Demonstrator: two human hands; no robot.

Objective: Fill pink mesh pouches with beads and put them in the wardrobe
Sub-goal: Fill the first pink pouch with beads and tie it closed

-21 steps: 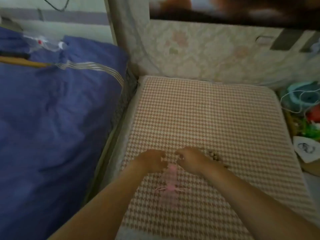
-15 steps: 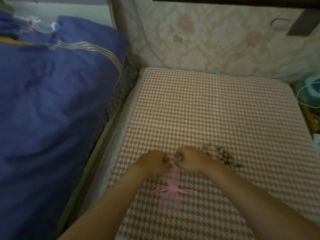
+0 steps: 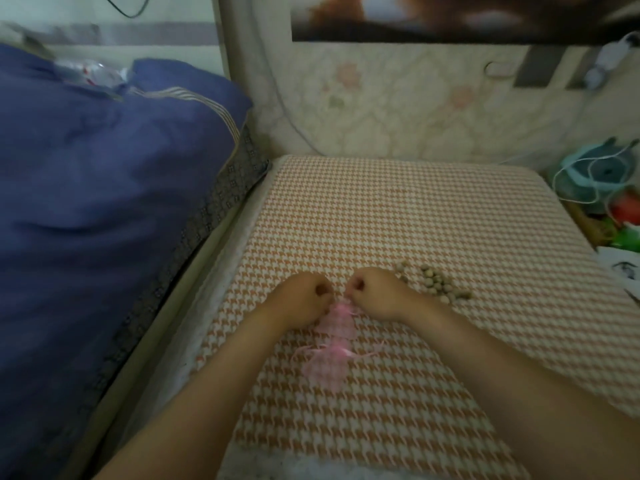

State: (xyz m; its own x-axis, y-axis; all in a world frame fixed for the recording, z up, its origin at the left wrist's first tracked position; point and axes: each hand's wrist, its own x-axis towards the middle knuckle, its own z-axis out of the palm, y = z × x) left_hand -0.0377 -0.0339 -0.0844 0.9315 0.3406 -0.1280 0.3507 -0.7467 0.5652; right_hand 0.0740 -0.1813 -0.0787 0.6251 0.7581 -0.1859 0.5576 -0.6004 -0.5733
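A pink mesh pouch [image 3: 337, 323] lies on the houndstooth cushion [image 3: 398, 209], its top edge between my two hands. My left hand [image 3: 299, 296] and my right hand [image 3: 375, 292] both have curled fingers and pinch the pouch's top from either side. A second pink mesh pouch [image 3: 327, 363] with loose ribbon strings lies flat just nearer to me. A pile of several small beige beads [image 3: 438, 284] sits on the cushion right of my right hand.
A blue quilt [image 3: 104, 202] covers the bed on the left. A floral padded wall [image 3: 398, 109] stands behind the cushion. Teal yarn [image 3: 595, 171] and coloured clutter [image 3: 623, 220] lie at the right edge.
The view shifted down and back up. My hands stay at the pouch's top, a little further apart now, with more of the pouch showing below them.
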